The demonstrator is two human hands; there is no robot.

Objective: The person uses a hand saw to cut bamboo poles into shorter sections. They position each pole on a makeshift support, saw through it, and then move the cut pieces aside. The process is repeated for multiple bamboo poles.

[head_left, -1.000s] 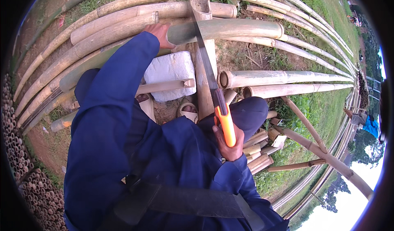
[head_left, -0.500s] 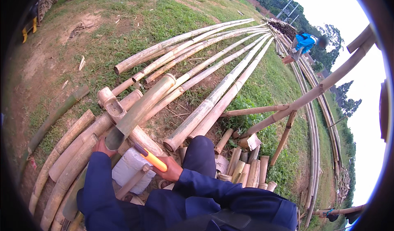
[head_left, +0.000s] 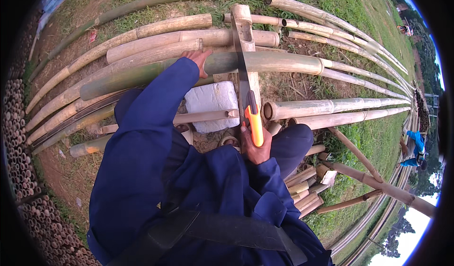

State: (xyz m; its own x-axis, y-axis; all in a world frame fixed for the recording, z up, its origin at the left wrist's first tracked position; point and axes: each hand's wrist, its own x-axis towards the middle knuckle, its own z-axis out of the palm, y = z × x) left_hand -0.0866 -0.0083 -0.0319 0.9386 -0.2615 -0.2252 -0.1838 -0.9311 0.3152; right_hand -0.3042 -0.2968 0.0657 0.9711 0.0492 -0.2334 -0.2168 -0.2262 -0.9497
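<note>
My left hand (head_left: 197, 61) is wrapped over a thick green-and-tan bamboo pole (head_left: 283, 61), which lies crosswise in front of me. In my right hand (head_left: 257, 147) is a hand saw (head_left: 255, 126) with an orange and dark handle. Its long blade points away from me and crosses the pole just right of my left hand; whether its teeth are in the bamboo I cannot tell. Under the pole runs a notched bamboo support (head_left: 245, 32), the blade partly covering it. A whitish block (head_left: 213, 100) sits nearer me, with a split bamboo piece (head_left: 203, 117) across it.
Several bamboo poles (head_left: 161, 28) lie at left, and long ones (head_left: 336, 106) stretch away to the right. Short cut pieces (head_left: 305, 190) are heaped by my right knee. A slanting bamboo post (head_left: 378, 185) stands at right. Stacked bamboo ends (head_left: 19, 143) line the far left.
The view has swung left and downward. The saw's blade, barely seen before, now shows across the pole. My left hand has gone from the pole's end to farther along its top.
</note>
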